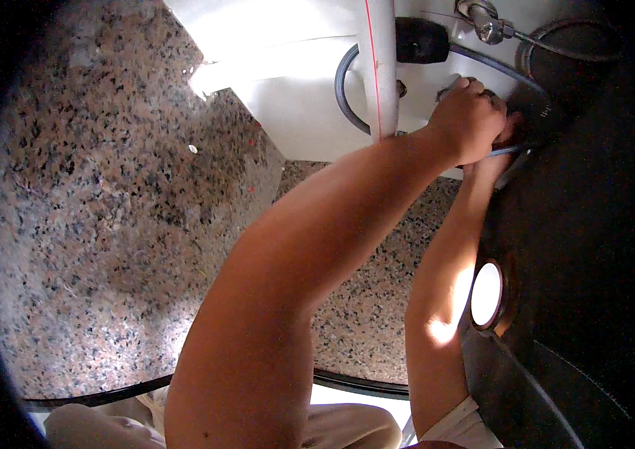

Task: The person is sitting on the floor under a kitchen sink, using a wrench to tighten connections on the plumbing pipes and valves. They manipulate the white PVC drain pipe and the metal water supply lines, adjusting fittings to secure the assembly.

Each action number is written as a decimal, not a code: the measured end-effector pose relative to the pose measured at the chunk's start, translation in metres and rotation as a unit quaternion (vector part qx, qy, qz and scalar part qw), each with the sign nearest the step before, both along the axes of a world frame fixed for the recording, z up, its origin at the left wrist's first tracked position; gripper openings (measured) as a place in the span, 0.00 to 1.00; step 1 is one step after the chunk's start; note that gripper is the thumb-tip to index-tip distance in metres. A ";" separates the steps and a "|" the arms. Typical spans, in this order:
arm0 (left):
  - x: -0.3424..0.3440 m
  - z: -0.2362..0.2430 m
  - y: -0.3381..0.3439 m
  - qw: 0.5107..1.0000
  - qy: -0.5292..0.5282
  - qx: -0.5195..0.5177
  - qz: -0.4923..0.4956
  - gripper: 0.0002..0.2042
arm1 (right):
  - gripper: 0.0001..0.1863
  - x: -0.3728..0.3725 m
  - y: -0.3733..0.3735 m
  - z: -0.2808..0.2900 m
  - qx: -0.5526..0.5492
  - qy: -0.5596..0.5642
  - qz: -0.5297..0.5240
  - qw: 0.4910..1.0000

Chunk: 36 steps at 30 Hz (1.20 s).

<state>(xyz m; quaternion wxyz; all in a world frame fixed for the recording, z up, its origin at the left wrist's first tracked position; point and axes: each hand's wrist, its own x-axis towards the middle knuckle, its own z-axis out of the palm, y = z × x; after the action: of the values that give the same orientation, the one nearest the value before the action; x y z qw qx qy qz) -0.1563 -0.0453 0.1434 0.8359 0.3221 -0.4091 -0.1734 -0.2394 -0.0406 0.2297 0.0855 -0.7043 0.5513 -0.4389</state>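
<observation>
My left hand [471, 120] reaches to the upper right with its fingers curled round a dark fitting, mostly covered by the fist. A grey edge of that fitting [445, 93] shows beside the knuckles. Just below and behind it is my right hand [488, 166], largely hidden by the left. Its visible fingertips are bent in against the same spot, and what they grip cannot be made out. A thin grey hose [511, 151] passes at the right hand. Another length of grey hose [482, 61] runs from a black block [422, 41] toward the dark right side.
A white pipe [377, 67] with a red line stands left of my hands. A chrome valve [488, 26] with a braided hose [572, 54] is at the upper right. Beneath lies a speckled granite surface [130, 224]; a bright round light [487, 295] sits by my right forearm.
</observation>
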 end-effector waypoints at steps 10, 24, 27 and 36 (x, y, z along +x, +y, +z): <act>-0.005 -0.003 -0.015 0.998 -0.053 -0.023 0.014 0.12 | 0.16 0.033 0.016 -0.008 0.078 -0.089 0.067 0.991; -0.006 -0.005 -0.012 0.999 -0.027 -0.022 0.017 0.13 | 0.20 0.004 0.000 -0.004 0.031 -0.053 -0.014 0.998; -0.005 -0.005 -0.011 1.000 -0.019 -0.011 0.010 0.14 | 0.20 0.003 -0.003 -0.003 0.012 -0.051 -0.025 0.998; 0.001 -0.010 -0.009 0.999 -0.035 -0.019 -0.004 0.14 | 0.21 0.021 0.002 -0.010 0.047 -0.073 -0.020 0.996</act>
<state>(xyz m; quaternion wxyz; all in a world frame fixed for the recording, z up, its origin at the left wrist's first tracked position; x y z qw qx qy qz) -0.1557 -0.0540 0.1331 0.8266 0.3107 -0.4421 -0.1575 -0.2184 -0.0382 0.2196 0.1497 -0.6544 0.5774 -0.4648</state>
